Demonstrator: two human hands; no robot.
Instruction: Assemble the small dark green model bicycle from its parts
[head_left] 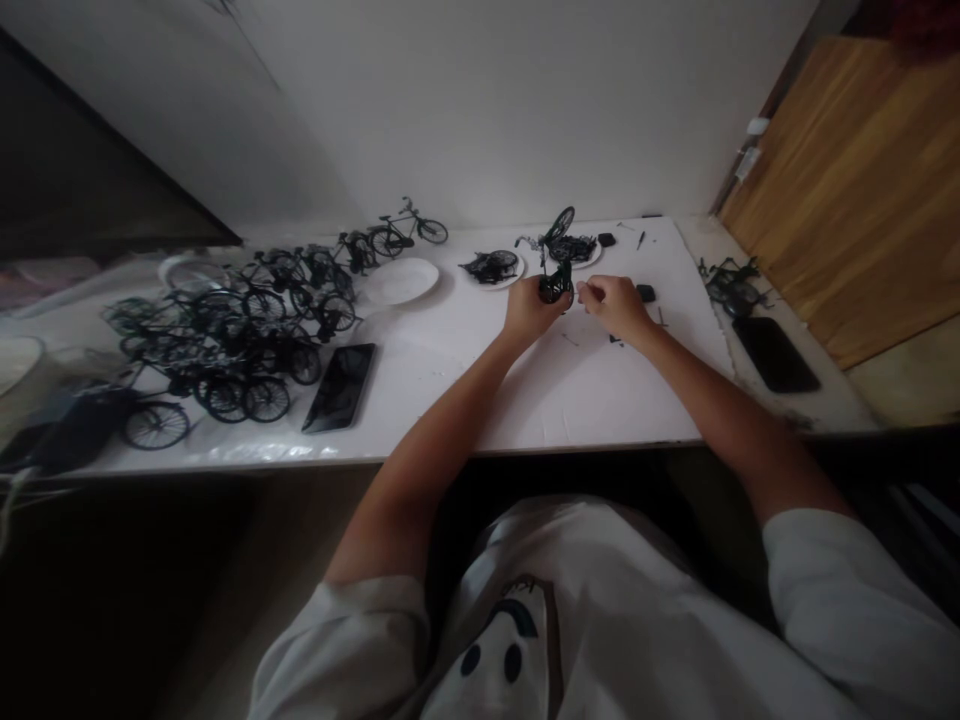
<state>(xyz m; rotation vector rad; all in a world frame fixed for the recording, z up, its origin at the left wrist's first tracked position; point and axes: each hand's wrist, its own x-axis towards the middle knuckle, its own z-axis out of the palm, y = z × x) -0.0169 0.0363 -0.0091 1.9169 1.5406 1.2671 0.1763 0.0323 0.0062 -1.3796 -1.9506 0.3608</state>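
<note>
My left hand [531,308] is closed around a small black model bicycle [557,240], which stands on end with one wheel up and its handlebar to the left. Just to the right, my right hand [616,302] has its fingers pinched together close to the bicycle's lower wheel. Whatever lies between those fingertips is too small to make out. Behind the hands, a white plate [598,257] bears a pile of black bicycle parts [574,248]. Another white plate [517,272] to the left holds black wheels and parts [491,265].
Many finished-looking model bicycles [247,310] crowd the table's left side, near a bare white plate [405,281] and a phone [340,387]. Farther right lie a second dark phone [775,354] and dark green parts [731,285]. Small black pieces [616,340] are scattered by my right hand.
</note>
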